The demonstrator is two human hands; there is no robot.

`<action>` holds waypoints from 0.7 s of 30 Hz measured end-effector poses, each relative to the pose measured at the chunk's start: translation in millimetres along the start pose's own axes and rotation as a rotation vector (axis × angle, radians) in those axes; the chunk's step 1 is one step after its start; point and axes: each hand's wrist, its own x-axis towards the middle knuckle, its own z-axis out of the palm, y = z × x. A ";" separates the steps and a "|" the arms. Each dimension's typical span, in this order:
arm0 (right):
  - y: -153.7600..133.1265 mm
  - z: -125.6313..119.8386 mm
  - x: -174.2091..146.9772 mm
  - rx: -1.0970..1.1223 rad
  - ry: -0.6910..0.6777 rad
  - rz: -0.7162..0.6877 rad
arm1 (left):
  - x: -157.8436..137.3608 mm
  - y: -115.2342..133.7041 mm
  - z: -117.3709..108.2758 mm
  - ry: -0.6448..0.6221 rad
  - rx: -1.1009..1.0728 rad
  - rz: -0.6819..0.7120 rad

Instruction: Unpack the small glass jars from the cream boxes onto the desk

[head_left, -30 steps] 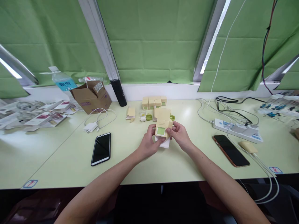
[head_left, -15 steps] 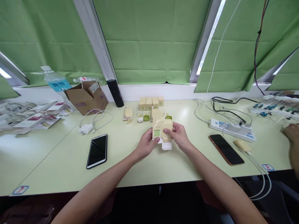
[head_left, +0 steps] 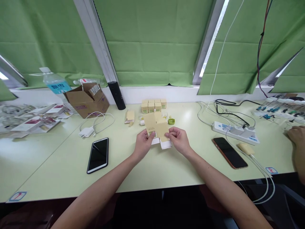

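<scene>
Between my hands is an unfolded, cream-coloured cardboard box (head_left: 160,128) with white inner flaps hanging at its lower edge. My left hand (head_left: 143,142) pinches its left side, thumb on the front near a green-and-white label. At the lower right, my right hand (head_left: 178,138) grips the cardboard between thumb and fingers. Just behind the box lies a green plastic piece (head_left: 171,121), and a small white cylinder (head_left: 142,122) shows partly past its left edge. Several small finished-looking cream boxes (head_left: 151,106) stand in rows farther back, and another open carton (head_left: 129,116) lies to the left.
A phone (head_left: 98,155) and a white charger (head_left: 87,131) lie left. To the right are a second phone (head_left: 230,152), a power strip (head_left: 235,132) and cables. Behind stand a brown carton (head_left: 87,100) and a black cylinder (head_left: 116,95). Another person's hand (head_left: 296,135) rests far right.
The cardboard box has shifted left and is spread wider and flatter between my hands. Both hands have moved slightly left, and the green piece on the right shows more fully.
</scene>
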 end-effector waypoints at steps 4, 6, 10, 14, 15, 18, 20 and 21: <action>2.3 -16.8 12.9 0.006 0.112 -0.071 | -1.6 1.2 0.5 -0.079 0.009 0.032; 2.1 -35.7 29.5 0.004 0.216 -0.115 | -1.0 0.6 -0.7 -0.077 0.016 0.046; 2.7 -85.5 76.2 -0.162 0.429 -0.065 | 1.7 -1.6 -3.1 -0.006 0.063 0.051; 12.6 -124.3 108.9 -0.386 0.544 0.121 | 1.0 -1.8 -1.7 0.006 0.105 0.048; 16.5 -130.1 112.2 -0.421 0.547 0.150 | 0.5 -1.8 -1.1 0.000 0.114 0.046; 29.0 -139.1 113.9 -0.541 0.540 0.202 | -0.3 -3.1 -0.3 -0.008 0.135 0.036; 35.3 -140.1 111.9 -0.617 0.526 0.197 | 0.2 -4.7 -0.7 -0.004 0.143 0.026; 37.5 -139.8 110.9 -0.648 0.516 0.187 | 0.7 -5.5 -1.0 -0.001 0.145 0.023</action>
